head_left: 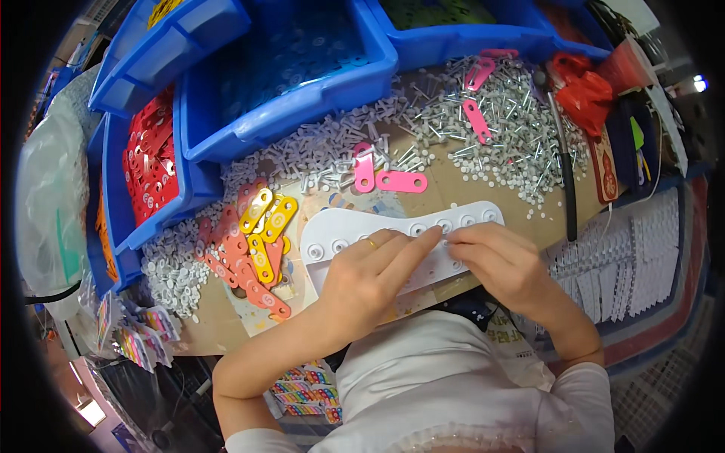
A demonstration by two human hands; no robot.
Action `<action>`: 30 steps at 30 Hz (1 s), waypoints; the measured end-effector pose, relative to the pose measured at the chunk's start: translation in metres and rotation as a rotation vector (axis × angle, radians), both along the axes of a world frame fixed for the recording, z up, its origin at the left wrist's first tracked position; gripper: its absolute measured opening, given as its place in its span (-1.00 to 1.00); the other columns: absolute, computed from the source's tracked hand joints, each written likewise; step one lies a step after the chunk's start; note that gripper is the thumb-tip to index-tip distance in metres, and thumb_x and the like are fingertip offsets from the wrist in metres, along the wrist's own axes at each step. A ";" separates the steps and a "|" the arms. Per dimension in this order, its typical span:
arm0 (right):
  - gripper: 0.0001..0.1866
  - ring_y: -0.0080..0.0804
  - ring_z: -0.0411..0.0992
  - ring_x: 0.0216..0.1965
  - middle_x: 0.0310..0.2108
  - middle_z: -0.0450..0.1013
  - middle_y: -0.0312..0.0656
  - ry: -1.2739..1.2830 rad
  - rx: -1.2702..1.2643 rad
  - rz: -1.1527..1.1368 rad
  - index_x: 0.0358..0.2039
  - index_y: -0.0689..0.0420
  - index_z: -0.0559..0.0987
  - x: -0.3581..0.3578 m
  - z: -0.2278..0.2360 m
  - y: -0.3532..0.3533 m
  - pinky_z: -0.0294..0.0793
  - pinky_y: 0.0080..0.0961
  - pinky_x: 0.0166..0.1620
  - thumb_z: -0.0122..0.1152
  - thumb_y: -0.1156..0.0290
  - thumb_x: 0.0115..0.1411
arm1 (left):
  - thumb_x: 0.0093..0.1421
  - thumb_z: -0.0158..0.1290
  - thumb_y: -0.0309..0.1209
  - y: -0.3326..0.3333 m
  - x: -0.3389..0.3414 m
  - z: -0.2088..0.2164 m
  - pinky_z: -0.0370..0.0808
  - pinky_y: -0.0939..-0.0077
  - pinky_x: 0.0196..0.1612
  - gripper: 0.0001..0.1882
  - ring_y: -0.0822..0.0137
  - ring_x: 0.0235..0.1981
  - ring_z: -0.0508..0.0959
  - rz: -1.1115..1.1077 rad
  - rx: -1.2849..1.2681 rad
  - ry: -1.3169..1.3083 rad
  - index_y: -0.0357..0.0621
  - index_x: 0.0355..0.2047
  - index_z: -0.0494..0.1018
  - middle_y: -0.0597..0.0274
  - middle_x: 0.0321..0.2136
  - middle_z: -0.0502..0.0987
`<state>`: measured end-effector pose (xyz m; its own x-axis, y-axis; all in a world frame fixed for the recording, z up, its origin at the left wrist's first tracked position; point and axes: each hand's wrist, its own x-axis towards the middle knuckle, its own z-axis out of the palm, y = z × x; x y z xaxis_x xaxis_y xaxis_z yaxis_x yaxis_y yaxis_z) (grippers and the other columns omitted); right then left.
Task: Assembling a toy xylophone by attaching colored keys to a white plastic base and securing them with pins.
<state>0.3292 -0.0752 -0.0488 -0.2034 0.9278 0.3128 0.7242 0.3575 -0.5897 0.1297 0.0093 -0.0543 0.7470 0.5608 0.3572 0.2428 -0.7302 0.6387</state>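
A long white plastic board (355,223) with a wavy far edge lies before me, rows of round white caps along it. My left hand (370,272), a ring on one finger, rests across the board's middle. Its index finger stretches to a cap near the far edge; the thumb is hidden. Close beside that fingertip, my right hand (502,264) is closed in a pinch over the board's right part. Whatever sits between its fingertips is too small to make out. Pink number strips (400,181) lie just beyond the board. Yellow strips (260,257) and coral strips (242,275) are heaped left of it.
Blue bins (291,109) line the back, one with red strips (151,162). Loose white fasteners (302,155) and metal screws (521,113) cover the far tabletop. A black-handled hammer (566,181) lies at right, near a red plastic bag (581,90). Stacked white pieces (619,272) stand lower right.
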 end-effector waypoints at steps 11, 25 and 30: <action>-0.83 -0.23 0.48 -0.25 -0.25 0.48 -0.12 0.092 -0.026 -0.215 -0.33 0.25 0.60 0.011 0.011 0.033 0.49 -0.38 -0.22 0.28 0.61 0.00 | -0.01 0.16 -0.57 -0.001 -0.001 0.008 0.53 0.40 -0.37 -0.59 0.20 -0.32 0.58 -0.108 0.018 0.103 -0.34 -0.09 0.46 0.09 -0.33 0.57; -0.89 -0.27 0.32 -0.16 -0.34 0.36 -0.21 -0.590 0.261 0.125 -0.53 0.16 0.52 0.016 -0.029 0.125 0.35 -0.40 -0.10 0.12 0.44 -0.12 | -0.09 0.08 -0.57 0.084 0.003 0.008 0.47 0.31 -0.25 -0.82 0.09 -0.33 0.48 0.148 0.181 0.168 -0.23 -0.40 0.49 0.09 -0.37 0.49; -0.88 -0.23 0.32 -0.16 -0.34 0.35 -0.18 -0.746 0.239 0.129 -0.49 0.18 0.49 0.013 -0.032 0.127 0.36 -0.37 -0.07 0.12 0.46 -0.11 | 0.01 0.14 -0.54 0.113 0.043 -0.022 0.45 0.29 -0.27 -0.92 0.07 -0.41 0.48 0.002 0.321 0.198 -0.23 -0.43 0.53 0.13 -0.44 0.50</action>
